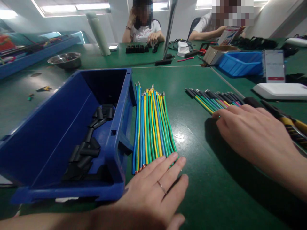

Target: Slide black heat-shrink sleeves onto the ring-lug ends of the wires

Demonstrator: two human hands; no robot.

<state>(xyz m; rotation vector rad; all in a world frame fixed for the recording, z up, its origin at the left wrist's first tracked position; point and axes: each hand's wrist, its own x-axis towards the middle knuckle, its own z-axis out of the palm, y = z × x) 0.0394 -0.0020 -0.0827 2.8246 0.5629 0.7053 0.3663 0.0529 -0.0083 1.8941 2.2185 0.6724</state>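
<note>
My left hand (155,188) lies palm down with its fingers stretched out over the near ends of a row of cut wires (151,127). These wires are blue, green and yellow, with metal terminals at the far ends and bare copper at some near ends. My right hand (254,131) is bent down at the near end of a second group of wires (213,100), which have black sleeves at their far ends. Its fingertips are hidden under the hand, so what they hold does not show. Left of the first row stands a blue bin (120,124) with black tube pieces (88,150) inside.
Black-and-yellow handled tools (287,121) lie beside my right wrist. Farther back are a metal bowl (66,60), a pale green bottle (98,33), a light blue bin (241,63) and a propped phone (274,65). Two people sit across the table.
</note>
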